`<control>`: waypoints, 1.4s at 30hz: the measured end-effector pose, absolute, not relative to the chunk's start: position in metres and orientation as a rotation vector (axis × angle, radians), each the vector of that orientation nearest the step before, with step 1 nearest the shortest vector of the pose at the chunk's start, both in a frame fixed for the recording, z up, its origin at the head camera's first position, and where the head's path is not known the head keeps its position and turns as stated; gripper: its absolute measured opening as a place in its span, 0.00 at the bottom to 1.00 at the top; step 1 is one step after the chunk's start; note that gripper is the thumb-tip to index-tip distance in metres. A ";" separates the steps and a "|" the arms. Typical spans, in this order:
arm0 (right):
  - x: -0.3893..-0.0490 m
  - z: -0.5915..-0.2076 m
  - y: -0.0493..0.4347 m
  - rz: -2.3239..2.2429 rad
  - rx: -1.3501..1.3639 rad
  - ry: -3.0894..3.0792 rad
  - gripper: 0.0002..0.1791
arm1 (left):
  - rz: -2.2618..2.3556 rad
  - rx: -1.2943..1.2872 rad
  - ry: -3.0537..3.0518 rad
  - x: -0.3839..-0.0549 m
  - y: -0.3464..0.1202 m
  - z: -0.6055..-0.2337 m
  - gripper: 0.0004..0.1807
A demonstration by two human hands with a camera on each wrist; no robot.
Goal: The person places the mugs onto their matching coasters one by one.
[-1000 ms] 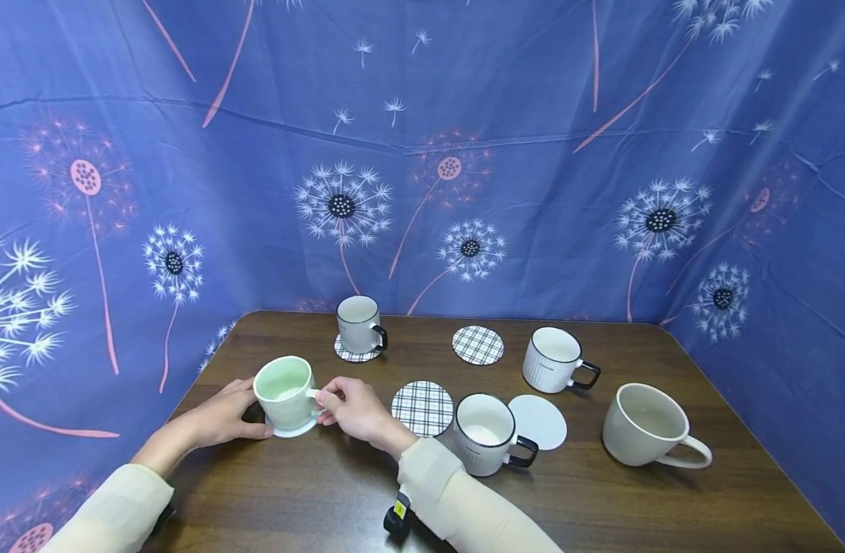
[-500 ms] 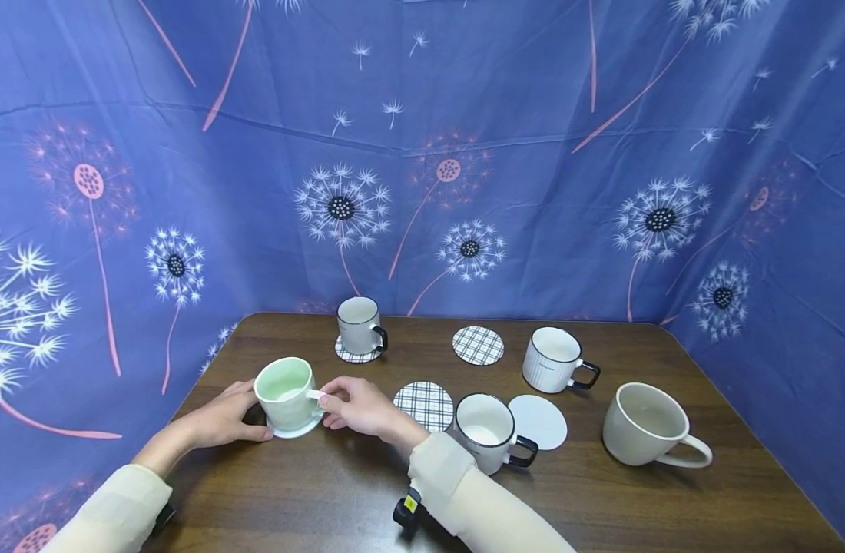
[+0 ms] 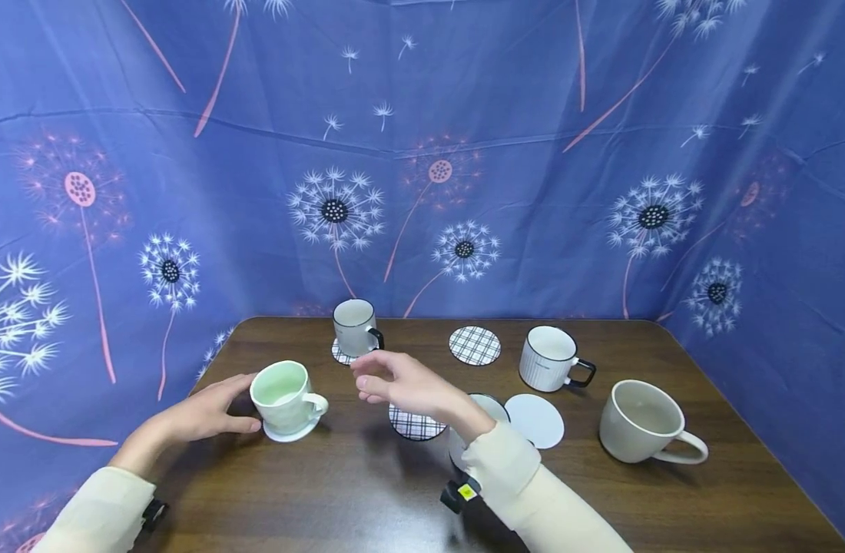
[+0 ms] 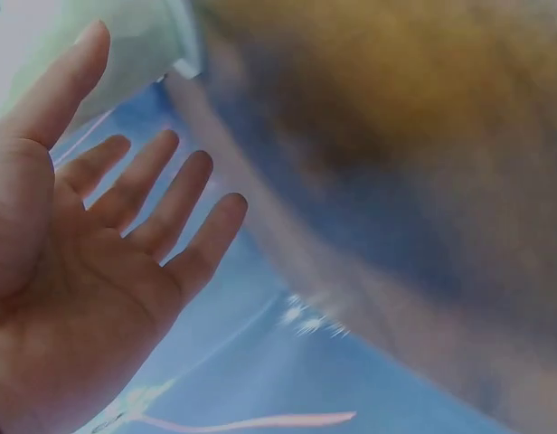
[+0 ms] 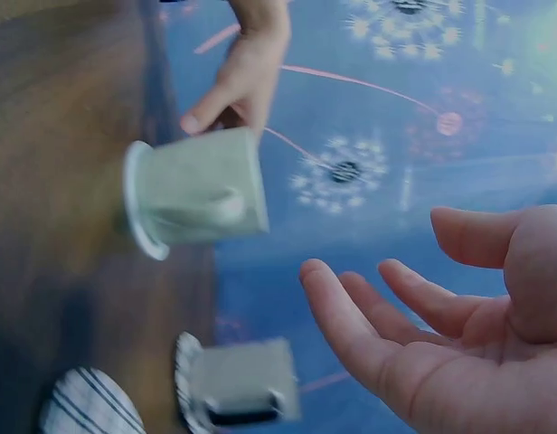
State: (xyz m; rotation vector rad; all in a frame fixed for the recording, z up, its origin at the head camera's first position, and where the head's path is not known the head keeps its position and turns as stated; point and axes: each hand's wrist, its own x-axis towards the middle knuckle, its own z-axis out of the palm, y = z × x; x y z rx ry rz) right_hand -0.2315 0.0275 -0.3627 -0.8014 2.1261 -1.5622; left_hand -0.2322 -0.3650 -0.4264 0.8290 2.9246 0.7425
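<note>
Blue dandelion-print fabric [image 3: 395, 92] hangs behind a dark wood-grain tabletop [image 3: 312, 499]. Over on the left there's a smooth pale green mug [image 3: 280, 408], roughly cylindrical, upright with its long axis vertical, loop handle pointing right, sitting on a round white coaster [image 3: 286, 438]. Left grip [image 3: 197, 418] is spread beside its left side, can't tell if touching; right grip [image 3: 412, 385] is up to its right, fingers loosely bent. Both hold nothing.

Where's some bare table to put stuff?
On the brown wooden table: the front, between the two cream sleeves, nearer than the pale green ceramic mug; and the back right corner, behind the large beige ceramic mug. Crowded: the middle, where a round plaid coaster, black-rimmed white ceramic mug and round white coaster sit close together.
</note>
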 end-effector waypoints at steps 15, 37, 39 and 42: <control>-0.228 -0.320 0.135 -1.579 -0.799 2.325 0.20 | 0.773 0.846 2.953 -0.225 -0.347 -0.364 0.46; -0.226 -0.322 0.242 -1.492 -0.577 2.659 0.21 | 0.742 0.997 3.051 -0.247 -0.240 -0.332 0.40; -0.226 -0.323 0.247 -1.476 -0.553 2.688 0.22 | 0.748 1.009 3.047 -0.249 -0.232 -0.332 0.40; -0.226 -0.325 0.255 -1.459 -0.500 2.713 0.22 | 0.750 1.000 3.043 -0.251 -0.220 -0.333 0.40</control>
